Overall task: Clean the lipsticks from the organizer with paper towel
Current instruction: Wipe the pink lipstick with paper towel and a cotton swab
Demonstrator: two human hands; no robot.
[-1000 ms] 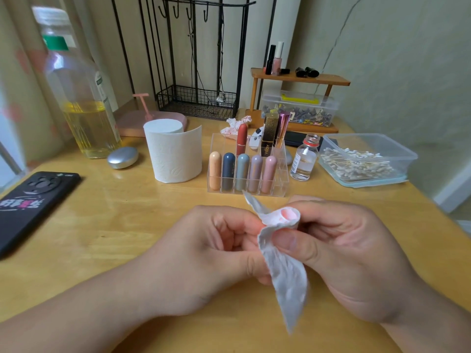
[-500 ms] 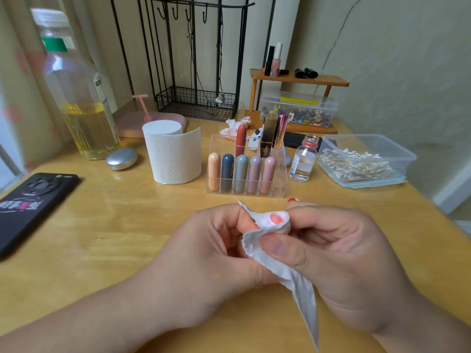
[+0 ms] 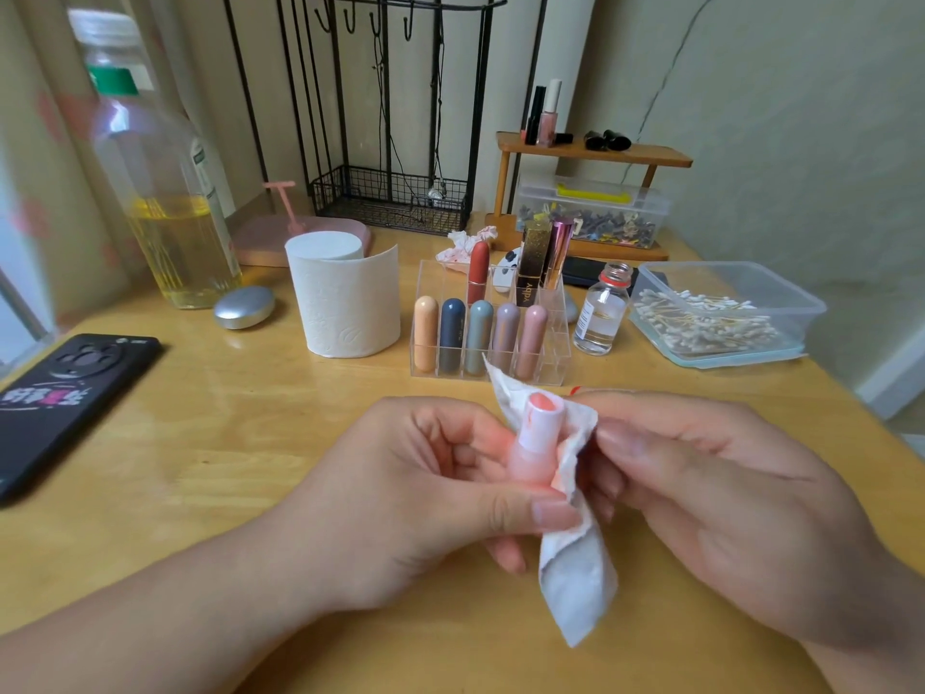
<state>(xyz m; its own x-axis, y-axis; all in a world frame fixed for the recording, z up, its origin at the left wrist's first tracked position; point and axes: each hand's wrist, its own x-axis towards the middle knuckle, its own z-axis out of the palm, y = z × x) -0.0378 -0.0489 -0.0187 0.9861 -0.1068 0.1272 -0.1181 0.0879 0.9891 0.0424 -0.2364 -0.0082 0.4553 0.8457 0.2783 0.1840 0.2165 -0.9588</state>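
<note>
My left hand (image 3: 425, 498) grips a pale pink lipstick (image 3: 536, 443) upright, its coral tip showing at the top. A white paper towel (image 3: 575, 568) with pink smears wraps the lipstick's right side and hangs down below it. My right hand (image 3: 711, 503) pinches the towel against the lipstick. Behind the hands stands the clear acrylic organizer (image 3: 555, 368) with several capsule-shaped lipsticks (image 3: 478, 335) in its front row and a red lipstick (image 3: 478, 273) plus gold and pink tubes in the back row.
A paper roll (image 3: 345, 303) stands left of the organizer, with a silver case (image 3: 244, 307), an oil bottle (image 3: 165, 192) and a black phone (image 3: 65, 393) further left. A small glass bottle (image 3: 600, 313) and a cotton-swab box (image 3: 721, 318) sit right. A crumpled used towel (image 3: 463, 245) lies behind.
The towel has slid off the lipstick's top and front; more of the pink tube now shows. My right hand has drawn to the right with the towel.
</note>
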